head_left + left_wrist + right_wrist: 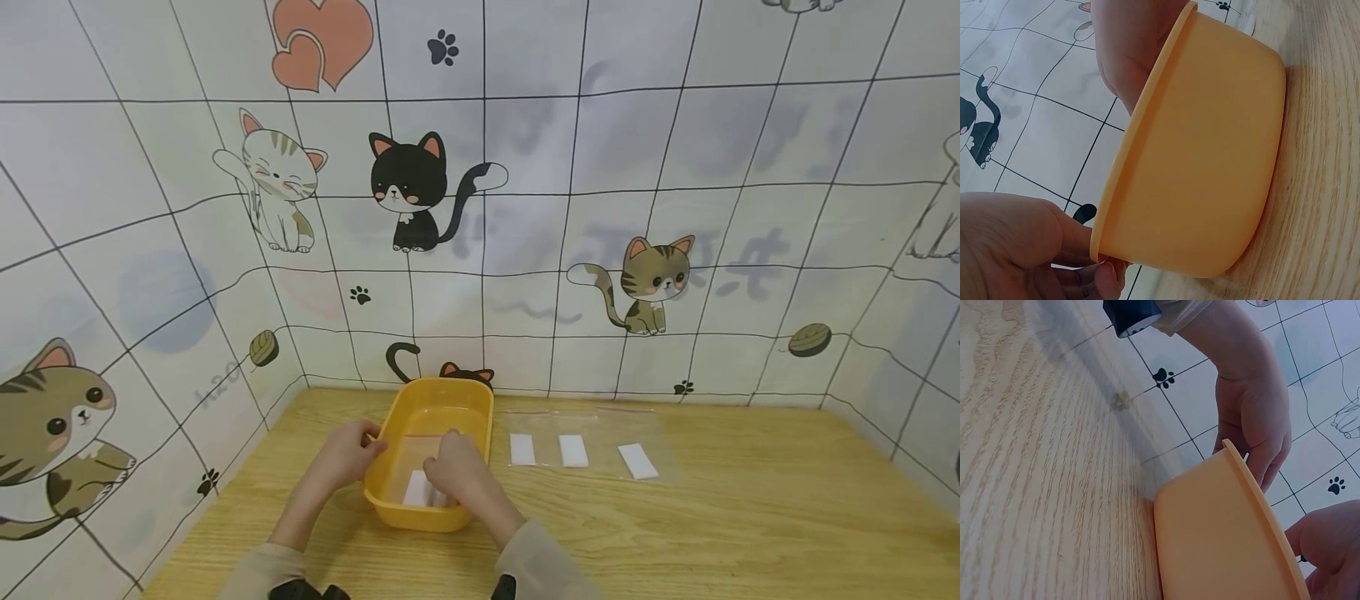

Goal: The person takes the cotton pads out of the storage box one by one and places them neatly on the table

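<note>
Tub (pixel 480 417), yellow plastic, sits on the wooden table (pixel 750 517) near its back wall. Left hand (pixel 341 458) pinches the tub's left rim; right hand (pixel 457 471) reaches inside, fingers curled on a clear bag (pixel 417 486). More clear bags (pixel 585 446) lie right of the tub.

A staged tabletop booth rather than a lived-in room: a light wooden table (pixel 750 517) is boxed in on the left, far and right sides by a wall sheet (pixel 675 167) printed with cartoon cats (plus paw prints and hearts) over a tile grid.
</note>
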A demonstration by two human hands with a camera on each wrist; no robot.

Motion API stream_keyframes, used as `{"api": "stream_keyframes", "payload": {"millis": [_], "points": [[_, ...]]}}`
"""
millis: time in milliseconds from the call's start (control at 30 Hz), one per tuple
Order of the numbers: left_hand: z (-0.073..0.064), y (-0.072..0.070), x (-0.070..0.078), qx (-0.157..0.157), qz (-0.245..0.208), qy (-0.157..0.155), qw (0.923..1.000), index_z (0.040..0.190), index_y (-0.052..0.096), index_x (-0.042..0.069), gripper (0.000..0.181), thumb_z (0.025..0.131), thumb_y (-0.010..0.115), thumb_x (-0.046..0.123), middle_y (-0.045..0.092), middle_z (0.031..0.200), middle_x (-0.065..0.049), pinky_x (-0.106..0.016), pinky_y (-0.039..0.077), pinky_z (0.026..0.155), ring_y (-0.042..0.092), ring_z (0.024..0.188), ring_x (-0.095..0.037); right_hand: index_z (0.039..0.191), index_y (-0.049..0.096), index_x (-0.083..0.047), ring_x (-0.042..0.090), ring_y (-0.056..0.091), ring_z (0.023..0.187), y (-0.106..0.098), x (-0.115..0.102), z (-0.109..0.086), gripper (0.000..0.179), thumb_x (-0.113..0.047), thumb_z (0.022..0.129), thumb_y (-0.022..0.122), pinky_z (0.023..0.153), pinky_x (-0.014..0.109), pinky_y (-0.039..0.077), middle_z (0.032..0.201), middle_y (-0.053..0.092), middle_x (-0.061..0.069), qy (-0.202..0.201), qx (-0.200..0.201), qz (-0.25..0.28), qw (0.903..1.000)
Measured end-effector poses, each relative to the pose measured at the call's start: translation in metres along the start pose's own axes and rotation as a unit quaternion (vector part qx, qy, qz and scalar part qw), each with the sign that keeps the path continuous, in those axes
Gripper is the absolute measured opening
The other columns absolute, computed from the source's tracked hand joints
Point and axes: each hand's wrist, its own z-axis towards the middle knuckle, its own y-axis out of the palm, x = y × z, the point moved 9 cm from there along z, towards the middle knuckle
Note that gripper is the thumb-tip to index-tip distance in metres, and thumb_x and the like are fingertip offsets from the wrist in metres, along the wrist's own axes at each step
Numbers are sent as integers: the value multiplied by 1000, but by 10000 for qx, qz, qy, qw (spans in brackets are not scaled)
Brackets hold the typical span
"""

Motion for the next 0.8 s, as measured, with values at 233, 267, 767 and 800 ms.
{"api": "stream_keyframes", "payload": {"millis": [233, 267, 767, 800], "points": [[0, 1, -2, 21, -40, 40, 10000, 107, 66, -9, 17, 95, 65, 3, 64, 80, -8, -32, 54, 58, 61, 69, -17, 128, 45, 22, 13, 44, 44, -4, 0, -1, 50, -8, 91, 60, 41, 23, 34, 61, 50, 7, -88, 257, 362, 9990], [-1, 0, -2, 33, -48, 53, 10000, 107, 66, -9, 17, 95, 65, 3, 64, 80, -8, -32, 54, 58, 61, 68, -17, 128, 44, 22, 13, 45, 45, -5, 0, -2, 50, -8, 91, 59, 42, 23, 35, 62, 50, 8, -88, 291, 426, 9986], [-2, 1, -4, 67, -33, 145, 9999, 105, 67, -9, 15, 95, 64, 2, 65, 80, -8, -32, 54, 58, 61, 69, -17, 78, 49, 0, 11, 41, 45, -14, 3, 1, 13, 2, 90, 54, 41, 20, 32, 58, 42, 2, -341, 918, 944, 9907], [-2, 1, -4, 62, -30, 148, 9999, 105, 67, -9, 15, 95, 64, 2, 65, 80, -8, -32, 54, 58, 61, 69, -17, 77, 49, -1, 11, 40, 45, -14, 3, 1, 14, 2, 90, 54, 41, 19, 31, 58, 42, 2, -366, 937, 934, 9905]]}}
